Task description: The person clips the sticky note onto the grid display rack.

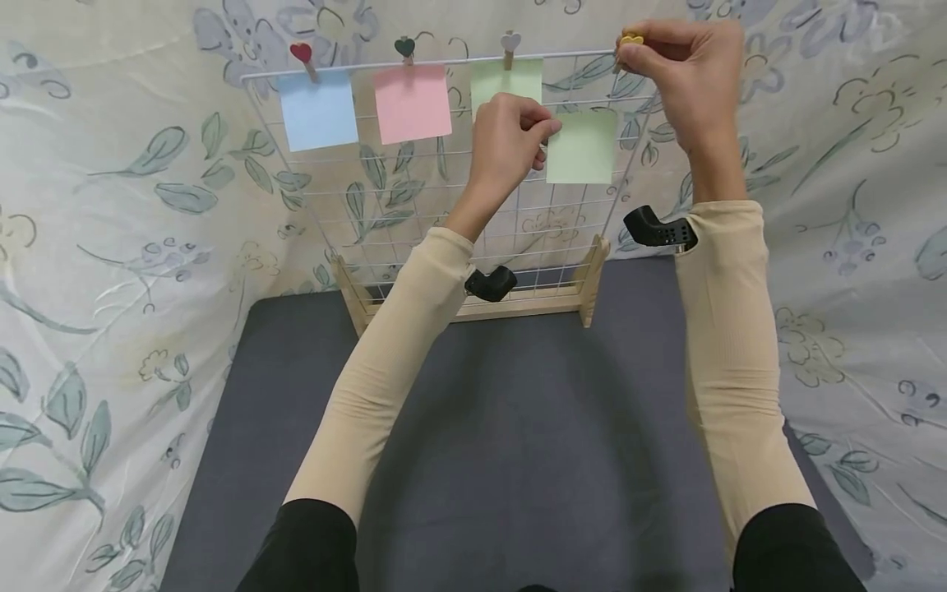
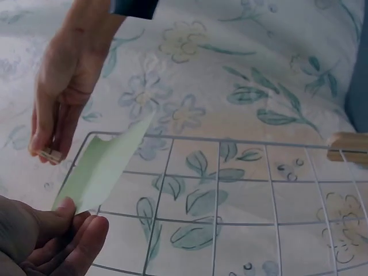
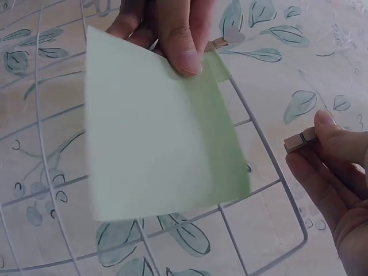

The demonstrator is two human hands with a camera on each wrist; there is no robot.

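Observation:
My left hand pinches a light green paper note by its left edge, holding it in front of the white wire grid. In the right wrist view the note looks slightly bent. Near the grid's top right corner, my right hand pinches a small wooden clothespin with a yellow heart on it. On the grid's top bar hang a blue note under a red heart clothespin, a pink note under a dark green one, and another green note under a pale one.
The grid stands in a wooden base at the back of a dark grey table. A floral cloth hangs behind and at both sides. Black wrist cameras are strapped to both sleeves.

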